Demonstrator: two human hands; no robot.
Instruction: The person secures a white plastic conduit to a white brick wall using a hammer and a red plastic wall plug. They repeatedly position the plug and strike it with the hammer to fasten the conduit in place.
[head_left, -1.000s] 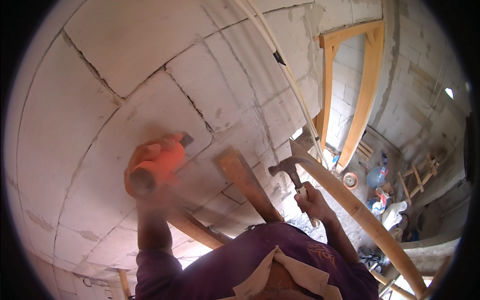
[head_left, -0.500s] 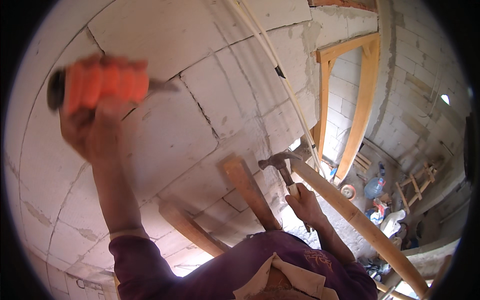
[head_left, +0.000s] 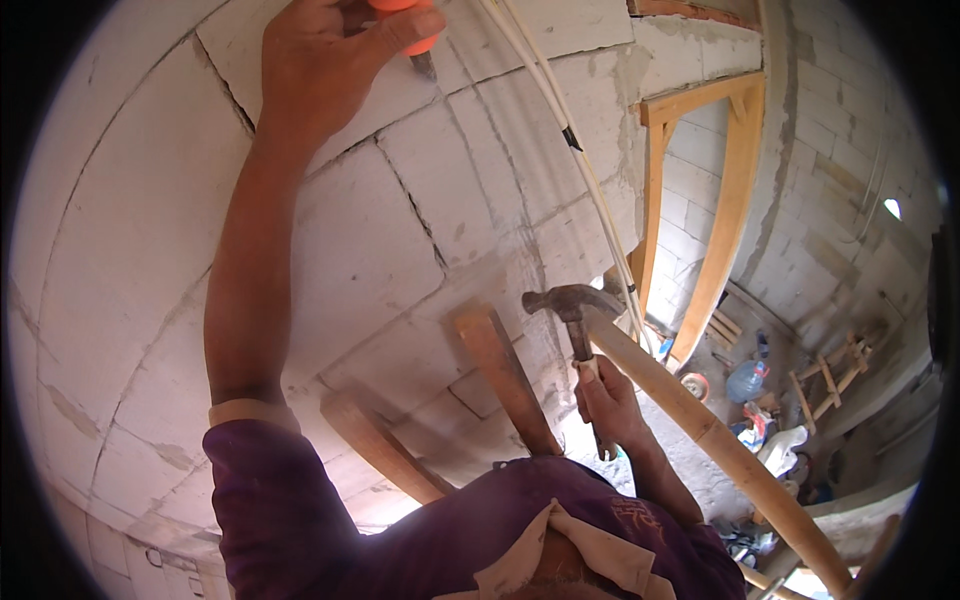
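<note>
My left hand (head_left: 325, 70) is raised at the top edge, its fingers wrapped round a chisel (head_left: 422, 47) with an orange grip. The chisel's dark metal tip points down at the pale block wall (head_left: 340, 240), close to its surface; whether it touches I cannot tell. The upper end of the grip is out of view. Lower down, at the right of my chest, my right hand (head_left: 607, 400) grips a claw hammer (head_left: 574, 302) by its handle, head upward. The hammer head overlaps the top of a round wooden pole (head_left: 700, 428) in the view.
Cream cables (head_left: 583, 160) run down the wall beside a wooden frame (head_left: 722, 220). Two wooden beams, one a brown beam (head_left: 505, 375) and another beam (head_left: 385, 447), jut out near my chest. On the floor below at right lie a blue water bottle (head_left: 746, 381), wood scraps and bags.
My left hand has swung up and to the right with the chisel, whose tip has turned from pointing right to pointing down. The right hand and hammer have shifted only slightly.
</note>
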